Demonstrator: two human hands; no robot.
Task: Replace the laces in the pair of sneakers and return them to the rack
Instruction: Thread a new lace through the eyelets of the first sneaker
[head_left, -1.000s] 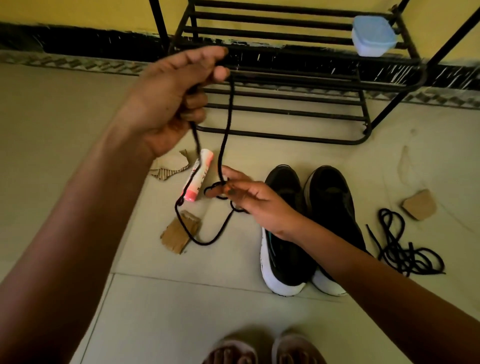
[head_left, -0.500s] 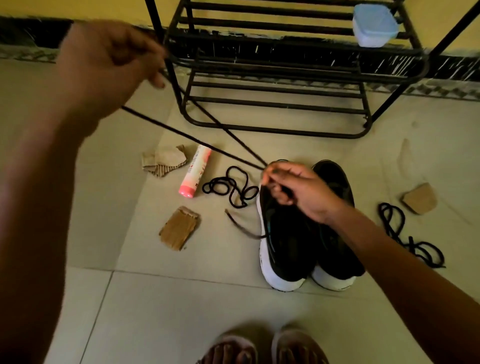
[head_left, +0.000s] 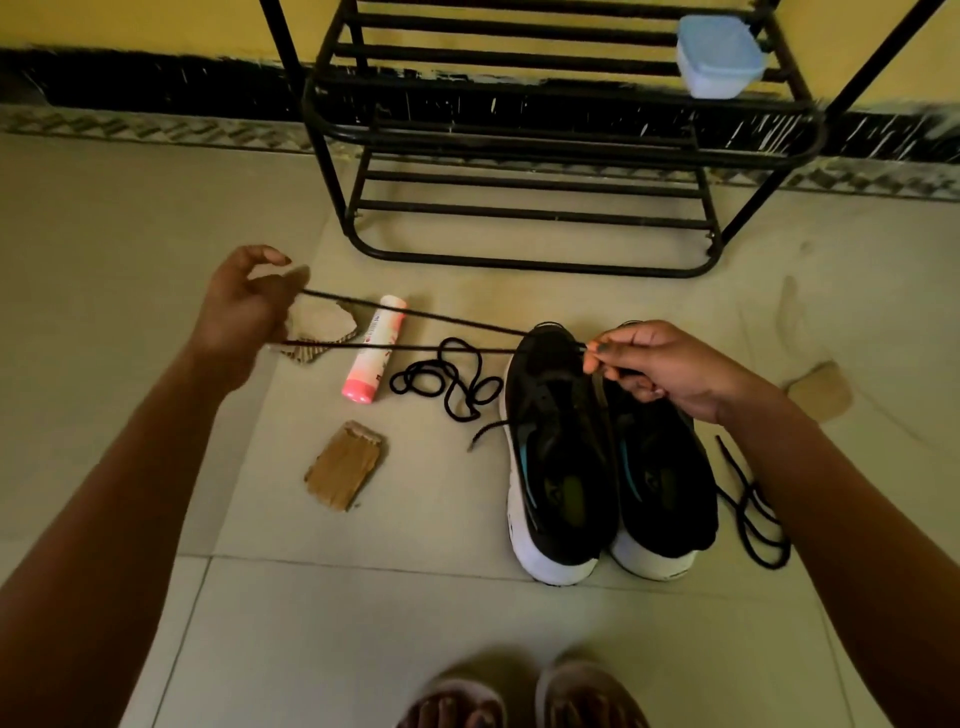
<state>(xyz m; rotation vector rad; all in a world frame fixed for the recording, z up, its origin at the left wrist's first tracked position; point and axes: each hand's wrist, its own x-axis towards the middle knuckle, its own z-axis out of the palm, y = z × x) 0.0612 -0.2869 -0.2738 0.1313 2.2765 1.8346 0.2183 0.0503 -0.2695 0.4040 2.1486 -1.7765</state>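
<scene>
Black lace (head_left: 441, 318) is stretched in two thin lines between the hands of the person, above the pale tiled floor (head_left: 363, 613). The left hand (head_left: 244, 306) is raised at the left side, its fingers curled, and it grips both lines of the lace where they meet. The right hand (head_left: 660, 364) pinches the other end between thumb and forefinger, just over the toe of the nearer shoe. More of this cord lies in loose loops (head_left: 447, 379) on the tiles, beside the pair.

Both sneakers (head_left: 556, 467), black with white soles, stand side by side on the floor with the toes toward the rack (head_left: 519, 135). They are not on it. The metal rack stands against the yellow wall, and a pale blue plastic container (head_left: 719, 54) sits on its upper shelf.

A second lace (head_left: 753, 514) lies tangled at the right of the pair, partly behind the right forearm. A pink tube (head_left: 371, 353) lies under the stretched lines. Torn cardboard pieces (head_left: 345, 465) are scattered around.
</scene>
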